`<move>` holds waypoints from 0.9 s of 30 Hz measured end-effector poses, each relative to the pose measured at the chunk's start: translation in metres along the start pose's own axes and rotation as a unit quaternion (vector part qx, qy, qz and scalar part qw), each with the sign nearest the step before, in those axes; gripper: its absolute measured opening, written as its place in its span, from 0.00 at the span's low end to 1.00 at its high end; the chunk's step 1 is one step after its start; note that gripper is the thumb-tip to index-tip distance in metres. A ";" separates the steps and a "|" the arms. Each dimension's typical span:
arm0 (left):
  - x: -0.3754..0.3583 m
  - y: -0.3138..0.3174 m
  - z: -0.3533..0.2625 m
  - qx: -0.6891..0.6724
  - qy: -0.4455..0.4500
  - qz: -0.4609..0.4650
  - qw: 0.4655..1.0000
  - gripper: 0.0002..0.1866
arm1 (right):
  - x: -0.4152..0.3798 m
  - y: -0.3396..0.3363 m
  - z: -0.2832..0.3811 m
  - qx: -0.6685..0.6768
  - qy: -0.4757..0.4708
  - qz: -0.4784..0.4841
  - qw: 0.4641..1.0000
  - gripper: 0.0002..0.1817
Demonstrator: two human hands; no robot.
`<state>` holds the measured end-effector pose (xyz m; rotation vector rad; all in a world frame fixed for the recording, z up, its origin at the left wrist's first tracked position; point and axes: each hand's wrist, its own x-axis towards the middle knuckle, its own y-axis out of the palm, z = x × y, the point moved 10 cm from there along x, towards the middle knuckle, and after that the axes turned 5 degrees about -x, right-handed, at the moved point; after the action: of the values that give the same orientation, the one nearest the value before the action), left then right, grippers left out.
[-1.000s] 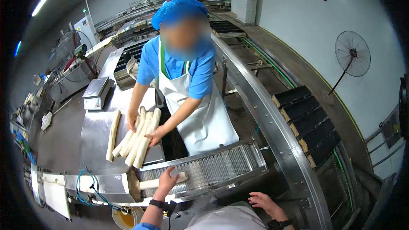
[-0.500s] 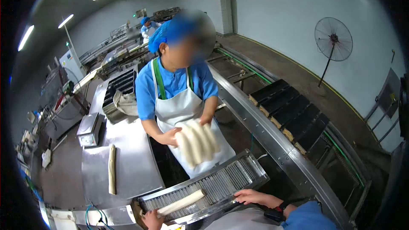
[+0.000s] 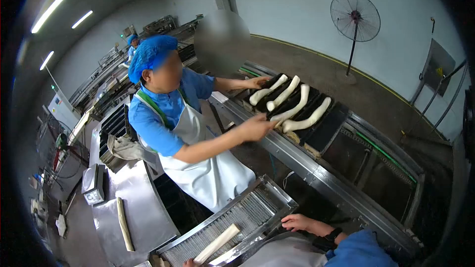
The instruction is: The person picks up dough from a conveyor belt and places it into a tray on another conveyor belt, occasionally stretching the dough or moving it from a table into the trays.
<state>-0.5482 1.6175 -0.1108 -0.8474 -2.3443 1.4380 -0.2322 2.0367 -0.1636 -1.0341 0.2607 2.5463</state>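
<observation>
A length of pale dough (image 3: 217, 243) lies on a metal mesh-bottomed tray (image 3: 283, 200) in front of me. My left hand (image 3: 189, 263) is at the near end of that dough; the bottom edge of the view cuts off most of it, so its grip is hidden. By the tray's right corner is my right hand (image 3: 297, 222), fingers loosely bent and apart, with nothing in them. Across from me, a co-worker in a blue cap has both hands at black baking pans (image 3: 324, 136) on the conveyor, where several dough lengths (image 3: 309, 116) lie across the pans.
Left of the tray, a steel table (image 3: 153, 207) carries another dough strip (image 3: 123, 225), a scale (image 3: 93, 184), a cloth (image 3: 126, 147) and more black pans. The conveyor rail (image 3: 316, 170) runs diagonally on the right. A fan (image 3: 355, 15) stands by the wall.
The co-worker turned from the tray to the conveyor, and the dough lengths in their hands now lie on the pans. My view shifted; my left hand sits lower in it.
</observation>
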 end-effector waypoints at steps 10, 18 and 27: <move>0.007 0.012 -0.027 0.085 0.057 -0.027 0.994 0.19 | 0.008 -0.001 0.019 0.021 -0.001 0.036 0.999 0.27; 0.025 0.054 -0.030 0.085 0.016 0.020 0.996 0.24 | 0.018 -0.008 0.021 0.048 0.006 0.041 0.998 0.27; 0.056 0.126 -0.038 -0.237 -0.199 0.253 0.917 0.25 | 0.008 0.011 0.055 0.028 -0.018 0.101 0.994 0.26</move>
<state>-0.5310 1.7213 -0.2077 -1.5029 -3.0134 1.3171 -0.2767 2.0460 -0.1299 -0.9842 0.4451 2.7174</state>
